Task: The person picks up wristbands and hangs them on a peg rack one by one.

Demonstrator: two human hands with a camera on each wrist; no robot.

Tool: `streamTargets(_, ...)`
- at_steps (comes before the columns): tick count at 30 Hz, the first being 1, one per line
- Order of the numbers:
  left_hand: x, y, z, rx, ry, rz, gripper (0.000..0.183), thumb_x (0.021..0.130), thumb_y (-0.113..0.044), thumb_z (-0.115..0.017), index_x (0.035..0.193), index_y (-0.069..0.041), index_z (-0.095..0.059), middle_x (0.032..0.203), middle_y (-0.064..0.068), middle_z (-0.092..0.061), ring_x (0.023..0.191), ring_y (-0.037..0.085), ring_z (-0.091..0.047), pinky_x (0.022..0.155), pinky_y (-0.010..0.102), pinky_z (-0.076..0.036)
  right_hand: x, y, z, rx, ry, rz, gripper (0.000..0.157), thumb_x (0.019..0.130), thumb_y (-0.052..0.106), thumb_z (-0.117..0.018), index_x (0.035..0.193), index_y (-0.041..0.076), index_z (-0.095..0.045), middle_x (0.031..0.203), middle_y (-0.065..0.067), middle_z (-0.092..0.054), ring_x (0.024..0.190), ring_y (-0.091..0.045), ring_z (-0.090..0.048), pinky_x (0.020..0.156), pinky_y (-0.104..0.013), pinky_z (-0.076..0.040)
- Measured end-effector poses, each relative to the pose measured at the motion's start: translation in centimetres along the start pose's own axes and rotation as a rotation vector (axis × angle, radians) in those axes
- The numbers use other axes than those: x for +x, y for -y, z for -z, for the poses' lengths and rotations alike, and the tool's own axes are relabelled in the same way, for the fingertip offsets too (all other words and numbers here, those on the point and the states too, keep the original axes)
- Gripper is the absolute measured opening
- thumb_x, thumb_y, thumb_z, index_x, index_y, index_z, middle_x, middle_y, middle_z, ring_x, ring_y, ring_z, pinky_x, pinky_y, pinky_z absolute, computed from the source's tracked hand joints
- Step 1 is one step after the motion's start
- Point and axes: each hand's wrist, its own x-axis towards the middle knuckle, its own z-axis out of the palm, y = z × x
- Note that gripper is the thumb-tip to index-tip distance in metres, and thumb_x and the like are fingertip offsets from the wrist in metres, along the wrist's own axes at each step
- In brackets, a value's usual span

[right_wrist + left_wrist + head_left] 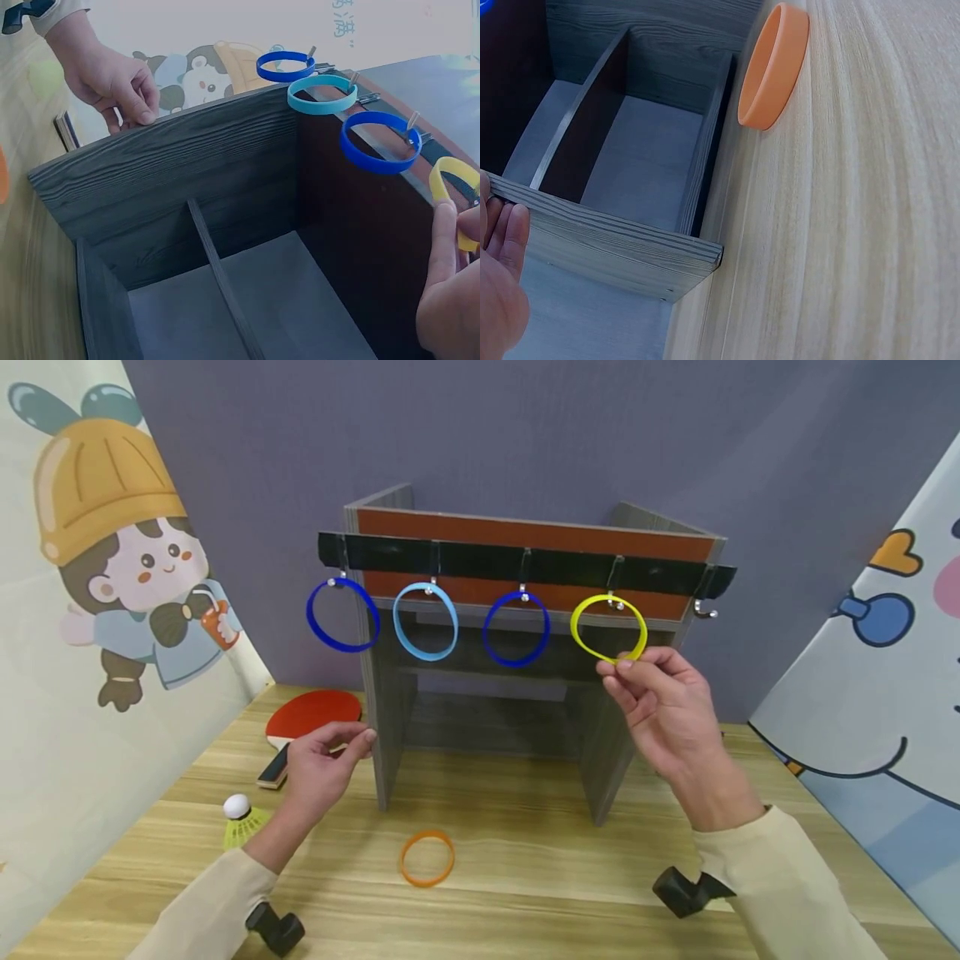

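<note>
My right hand [671, 710] pinches the lower edge of a yellow silicone wristband [576, 631] between thumb and fingers. The band's top is at the fourth hook of a black rail [480, 558]; whether it bears on the hook I cannot tell. From the other hooks hang a dark blue wristband [311, 622], a light blue wristband [397, 631] and another dark blue wristband [487, 643]. Beside the grey shelf's left side panel [381, 752] is my left hand [318, 768], loosely curled, its fingertips close to the panel edge. An orange wristband [427, 883] lies on the table.
The grey wooden shelf [165, 172] carries the rail across its reddish-brown upper board [480, 527]. A bare hook [705, 612] sticks out at the rail's right end. Left of the shelf lie a red table tennis paddle [311, 712] and a yellow shuttlecock [242, 827].
</note>
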Motion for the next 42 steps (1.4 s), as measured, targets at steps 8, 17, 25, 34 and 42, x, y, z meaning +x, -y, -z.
streamTargets(8,-0.1,0.1,0.0,0.003,-0.007,0.002,0.007,0.079,0.017,-0.066,0.086,0.015,-0.066,0.079,0.026,-0.065,0.064,0.011,-0.066,0.063,0.024,-0.056,-0.2,-0.8,0.3,-0.053,-0.047,-0.017,0.012,0.087,-0.010,-0.062,0.091,-0.003,-0.054,0.090,-0.018,-0.061,0.083,-0.029,-0.069,0.075,-0.031,-0.056)
streamTargets(17,-0.2,0.3,0.0,0.002,-0.001,0.000,0.008,0.079,0.017,-0.066,0.087,0.015,-0.066,0.079,0.027,-0.064,0.065,0.011,-0.066,0.063,0.024,-0.056,-0.5,-1.3,0.6,-0.118,-0.043,-0.035,0.015,0.085,-0.010,-0.064,0.091,-0.002,-0.054,0.091,-0.017,-0.063,0.081,-0.028,-0.069,0.074,-0.032,-0.056)
streamTargets(25,0.0,0.3,0.0,0.006,-0.008,-0.007,0.008,0.079,0.017,-0.067,0.086,0.015,-0.066,0.078,0.028,-0.064,0.063,0.012,-0.065,0.063,0.023,-0.056,-1.5,-3.1,1.4,-0.267,-0.004,-0.111,0.016,0.087,-0.013,-0.059,0.086,0.002,-0.055,0.084,-0.011,-0.064,0.078,-0.024,-0.069,0.073,-0.030,-0.056)
streamTargets(34,0.1,0.2,0.0,-0.003,-0.009,-0.003,0.008,0.078,0.018,-0.066,0.086,0.016,-0.065,0.079,0.029,-0.064,0.064,0.013,-0.066,0.063,0.023,-0.056,-2.9,-7.4,1.9,-0.521,0.084,-0.286,0.018,0.084,-0.013,-0.061,0.087,0.003,-0.053,0.082,-0.011,-0.064,0.074,-0.023,-0.068,0.064,-0.031,-0.058)
streamTargets(42,0.0,0.3,0.1,-0.001,-0.003,0.003,0.009,0.079,0.016,-0.068,0.087,0.015,-0.066,0.079,0.027,-0.064,0.065,0.012,-0.066,0.063,0.023,-0.056,-4.3,-11.1,2.9,-0.667,0.196,-0.467,0.013,0.084,-0.004,-0.066,0.090,0.000,-0.056,0.083,-0.013,-0.064,0.073,-0.024,-0.068,0.062,-0.035,-0.057)
